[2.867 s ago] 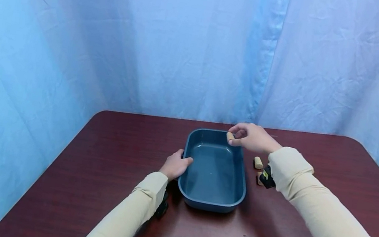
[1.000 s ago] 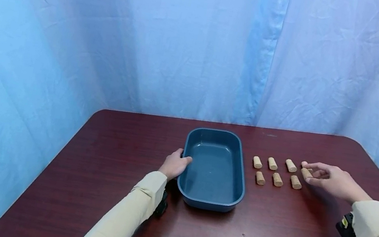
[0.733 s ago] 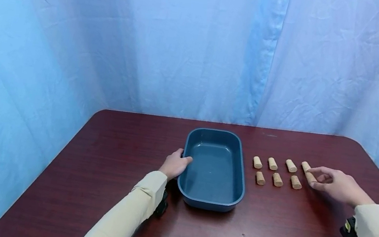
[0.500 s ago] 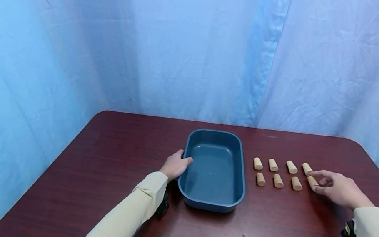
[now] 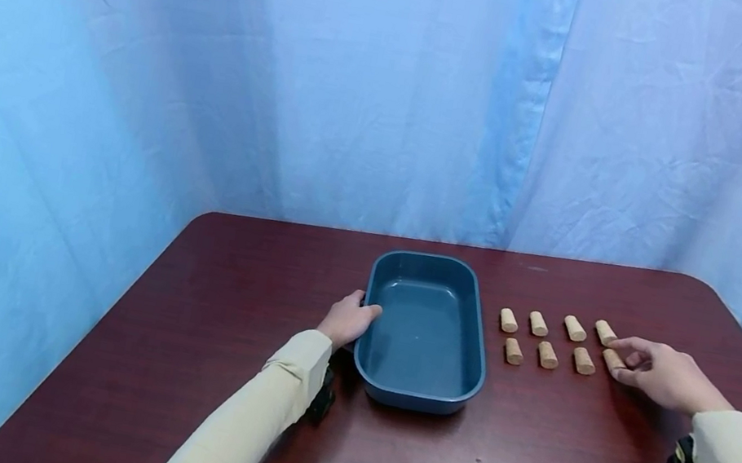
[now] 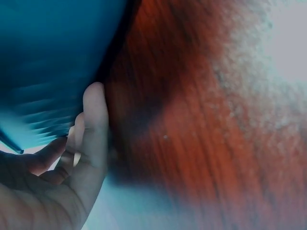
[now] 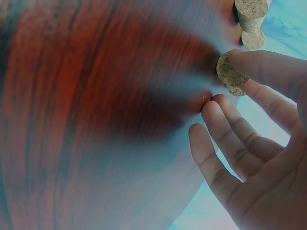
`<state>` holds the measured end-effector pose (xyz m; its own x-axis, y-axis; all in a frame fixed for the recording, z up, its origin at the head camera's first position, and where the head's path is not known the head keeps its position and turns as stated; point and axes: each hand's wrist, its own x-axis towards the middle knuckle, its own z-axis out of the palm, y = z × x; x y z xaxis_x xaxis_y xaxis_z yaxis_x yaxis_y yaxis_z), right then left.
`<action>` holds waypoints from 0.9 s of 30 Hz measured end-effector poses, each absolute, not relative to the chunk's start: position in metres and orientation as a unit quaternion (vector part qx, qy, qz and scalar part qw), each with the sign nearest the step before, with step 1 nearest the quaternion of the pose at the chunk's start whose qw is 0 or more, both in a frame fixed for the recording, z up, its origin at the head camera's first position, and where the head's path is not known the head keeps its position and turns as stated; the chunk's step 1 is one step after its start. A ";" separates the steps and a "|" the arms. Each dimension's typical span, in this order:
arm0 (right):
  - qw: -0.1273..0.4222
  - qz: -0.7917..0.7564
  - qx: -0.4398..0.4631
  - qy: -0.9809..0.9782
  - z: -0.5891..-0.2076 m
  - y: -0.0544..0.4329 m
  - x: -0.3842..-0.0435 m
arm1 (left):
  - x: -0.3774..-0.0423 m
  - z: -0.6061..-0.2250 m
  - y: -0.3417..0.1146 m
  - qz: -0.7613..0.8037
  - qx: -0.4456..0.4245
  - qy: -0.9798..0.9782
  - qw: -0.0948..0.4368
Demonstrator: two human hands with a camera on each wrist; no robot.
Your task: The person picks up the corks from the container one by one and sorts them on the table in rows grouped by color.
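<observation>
My left hand [image 5: 349, 322] grips the left side of a dark blue-grey rectangular plastic bin [image 5: 411, 400], thumb over the rim and fingers along the outer wall. In the left wrist view, the fingers lie against the bin's wall [image 6: 53, 57] close to the tabletop. My right hand [image 5: 673, 377] pinches a tapered cork stopper [image 5: 612, 360] between thumb and index finger at the right end of the near row. The right wrist view shows the thumb on that stopper's round end [image 7: 229, 71], the other fingers spread apart. Just behind it lies another stopper [image 5: 605, 332].
Several more cork stoppers lie in two rows right of the bin, among them a far-row stopper [image 5: 574, 328] and a near-row stopper [image 5: 583, 361]. All rest on a dark red-brown wooden table [image 5: 189, 332]. Pale blue curtains [image 5: 382, 84] hang behind and beside it.
My right hand has moved from the bin's far right corner to the rows' right end, bringing a cork stopper down into the near row. The left hand keeps its grip on the bin.
</observation>
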<state>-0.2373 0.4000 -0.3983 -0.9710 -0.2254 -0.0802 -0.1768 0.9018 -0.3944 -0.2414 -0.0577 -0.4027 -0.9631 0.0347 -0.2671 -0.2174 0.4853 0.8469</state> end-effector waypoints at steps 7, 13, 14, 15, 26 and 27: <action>0.061 -0.193 -0.106 0.974 -0.396 0.401 -0.237 | -0.244 -0.404 -0.057 0.510 -0.056 0.848 0.131; 0.070 -0.195 -0.100 0.973 -0.392 0.403 -0.235 | -0.243 -0.401 -0.058 0.533 -0.049 0.833 0.142; 0.072 -0.196 -0.099 0.973 -0.391 0.404 -0.234 | -0.243 -0.400 -0.058 0.536 -0.049 0.831 0.143; 0.071 -0.195 -0.098 0.973 -0.389 0.404 -0.233 | -0.243 -0.398 -0.058 0.537 -0.050 0.830 0.142; -0.038 -0.184 -0.092 0.978 -0.353 0.353 -0.228 | -0.241 -0.363 -0.066 0.390 0.004 0.921 0.005; -0.046 -0.184 -0.094 0.977 -0.350 0.345 -0.228 | -0.241 -0.360 -0.066 0.368 0.009 0.930 -0.015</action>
